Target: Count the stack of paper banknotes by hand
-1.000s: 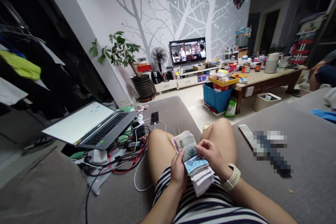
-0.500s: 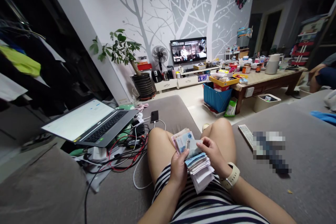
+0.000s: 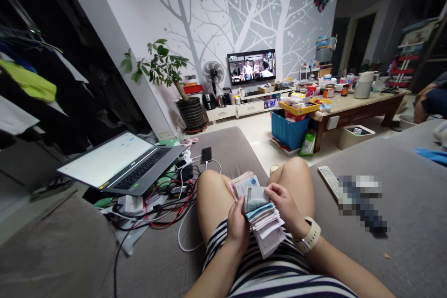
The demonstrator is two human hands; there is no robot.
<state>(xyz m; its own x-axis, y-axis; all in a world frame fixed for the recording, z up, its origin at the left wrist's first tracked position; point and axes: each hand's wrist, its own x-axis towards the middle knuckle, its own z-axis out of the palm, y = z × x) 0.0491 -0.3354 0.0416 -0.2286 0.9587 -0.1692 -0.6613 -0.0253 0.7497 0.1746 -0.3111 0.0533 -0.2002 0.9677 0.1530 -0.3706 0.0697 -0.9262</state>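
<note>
I sit on a grey sofa (image 3: 230,149) with a stack of banknotes (image 3: 260,216) over my lap. My left hand (image 3: 237,223) is closed round the stack's left edge from below, thumb on top. My right hand (image 3: 284,205), with a pale watch on its wrist, pinches the top grey-green note at its right end and bends it back over the stack. Pink and blue notes fan out at the far end, white slips at the near end.
An open laptop (image 3: 122,163) sits to my left above tangled red and white cables (image 3: 167,205) and a phone (image 3: 206,154). A remote (image 3: 328,179) lies on the sofa to my right. Beyond are a cluttered coffee table (image 3: 352,102), blue bin (image 3: 288,130), TV (image 3: 251,66), plant and fan. Another person's leg (image 3: 428,100) shows far right.
My right hand has peeled the top note back from the fanned far end toward the near pile. The left hand keeps its hold on the stack.
</note>
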